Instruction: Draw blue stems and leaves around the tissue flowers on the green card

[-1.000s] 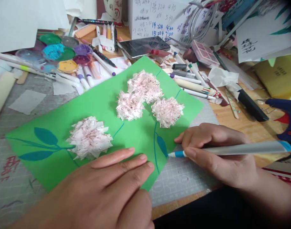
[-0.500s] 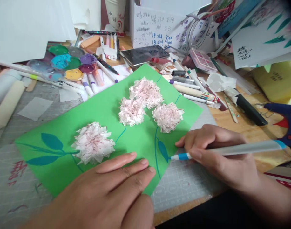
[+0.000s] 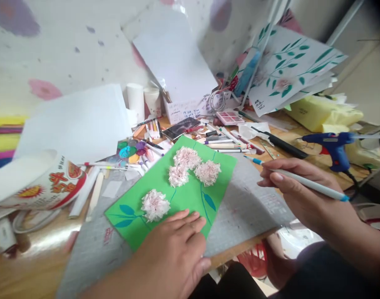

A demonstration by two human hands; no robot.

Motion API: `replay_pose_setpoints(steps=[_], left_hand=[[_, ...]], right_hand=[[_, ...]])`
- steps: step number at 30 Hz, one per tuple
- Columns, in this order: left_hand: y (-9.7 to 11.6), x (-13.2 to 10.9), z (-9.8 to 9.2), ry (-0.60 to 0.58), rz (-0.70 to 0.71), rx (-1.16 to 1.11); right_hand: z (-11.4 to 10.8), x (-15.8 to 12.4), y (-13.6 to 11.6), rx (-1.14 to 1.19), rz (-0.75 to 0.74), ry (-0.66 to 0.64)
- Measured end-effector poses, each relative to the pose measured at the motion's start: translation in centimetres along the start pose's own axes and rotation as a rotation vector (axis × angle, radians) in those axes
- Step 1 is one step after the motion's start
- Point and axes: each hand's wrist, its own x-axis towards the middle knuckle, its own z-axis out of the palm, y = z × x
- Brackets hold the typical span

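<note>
A green sheet of paper lies at an angle on a grey cutting mat. Several ruffled pale-pink paper flowers sit on it, among them a separate one at the lower left. Blue stems and leaves are drawn on the sheet. My left hand rests flat on the paper's near edge, fingers stretched out. To the right of the sheet, my right hand grips a white felt-tip pen with a blue band. The pen's tip points left, raised off the paper.
A blue glue gun stands at the right beside a yellow package. Pens, a phone-like dark slab and paint pots crowd the back. A paper noodle bowl is at the left. Painted leaf sheets lean behind.
My right hand has lifted the pen off the drawn leaf and moved it right, away from the sheet. The camera view has tilted up and widened. My left hand stays on the paper.
</note>
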Motion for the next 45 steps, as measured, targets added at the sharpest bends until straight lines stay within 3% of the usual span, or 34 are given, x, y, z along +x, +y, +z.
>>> replay_pose_setpoints(steps=[3, 6, 10, 13, 16, 23, 29, 34, 37, 41, 45], left_hand=[[0.8, 0.1, -0.9, -0.088, -0.026, 0.006], [0.7, -0.1, -2.3, -0.092, -0.087, 0.051], [-2.4, -1.3, -5.2, 0.077, -0.397, 0.169], [-5.7, -2.7, -6.6, 0.136, -0.564, 0.210], [-7.6, -3.9, -6.2, 0.121, -0.604, 0.190], [-7.2, -4.8, -4.5, 0.116, -0.629, 0.129], [-5.1, -4.6, -5.1, 0.072, -0.519, 0.028], [-3.4, -1.7, -5.1, 0.051, -0.345, 0.022], [-2.7, 1.6, -4.8, 0.067, -0.193, 0.072], [-2.5, 6.6, -4.6, -0.007, 0.048, 0.124], [-3.2, 9.7, -4.1, -0.063, 0.183, 0.154]], right_hand=[[-1.3, -1.6, -0.8, -0.219, -0.079, -0.174], [-0.8, -3.2, -1.1, -0.451, -0.195, -0.305], [1.5, -3.5, -0.1, -0.617, -0.223, -0.412], [3.0, -1.7, 1.1, -0.625, -0.226, -0.347], [4.4, 1.0, 2.5, -0.631, -0.189, -0.255], [5.0, 5.7, 3.7, -0.611, -0.138, -0.097], [4.3, 9.6, 3.5, -0.534, -0.182, -0.168], [3.5, 11.7, 2.3, -0.406, -0.192, -0.181], [1.9, 9.6, 1.4, -0.299, -0.156, -0.170], [0.1, 4.5, 0.3, -0.228, -0.059, -0.216], [0.1, 1.8, -0.2, -0.154, 0.014, -0.175]])
